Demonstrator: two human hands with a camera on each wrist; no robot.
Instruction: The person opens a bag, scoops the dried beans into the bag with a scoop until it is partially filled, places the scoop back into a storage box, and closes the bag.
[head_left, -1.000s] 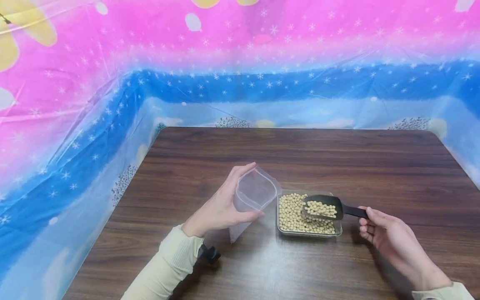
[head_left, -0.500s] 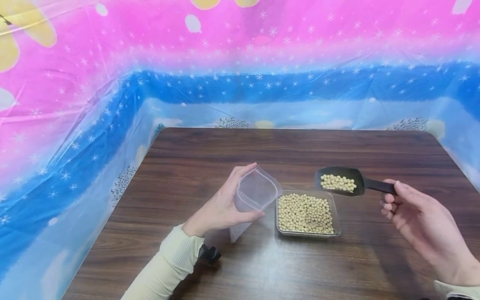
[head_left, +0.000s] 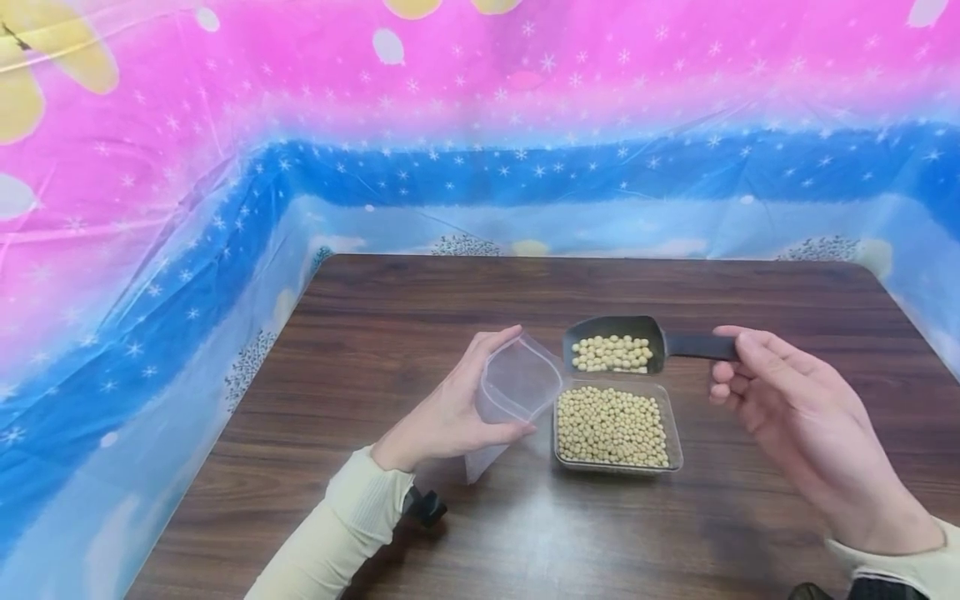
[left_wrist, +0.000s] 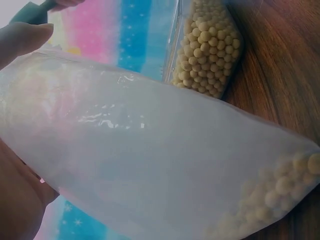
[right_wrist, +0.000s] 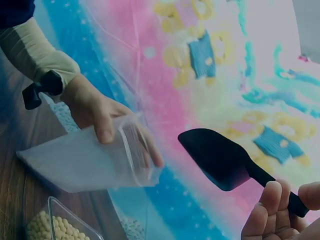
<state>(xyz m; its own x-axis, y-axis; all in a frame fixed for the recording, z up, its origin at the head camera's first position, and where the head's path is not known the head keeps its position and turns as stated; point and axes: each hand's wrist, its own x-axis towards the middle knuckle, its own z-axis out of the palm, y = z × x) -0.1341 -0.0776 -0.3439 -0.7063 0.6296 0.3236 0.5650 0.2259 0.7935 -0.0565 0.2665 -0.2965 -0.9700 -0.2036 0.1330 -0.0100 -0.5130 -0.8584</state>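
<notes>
My left hand point(head_left: 457, 404) grips a clear zip bag point(head_left: 521, 379) near its top, thumb and fingers spreading the mouth into a rounded opening. Round pale beans point(left_wrist: 282, 187) lie in the bag's bottom corner, as the left wrist view shows. My right hand point(head_left: 806, 408) pinches the handle of a black scoop point(head_left: 654, 333) between thumb and fingers. The scoop carries a small heap of soybeans point(head_left: 612, 353), its tip close to the bag's mouth. Below the scoop stands a clear rectangular container point(head_left: 677, 442) full of the same beans point(head_left: 611, 425).
All of this is on or over a dark wood-grain table point(head_left: 375, 333). A pink and blue patterned cloth point(head_left: 465, 175) hangs around its far and left sides. A black wrist device point(head_left: 427, 506) sits under the left cuff.
The right hand first lifted the loaded scoop out of the container, up and to the right. It then moved left, bringing the scoop near the bag. The left hand stayed nearly still.
</notes>
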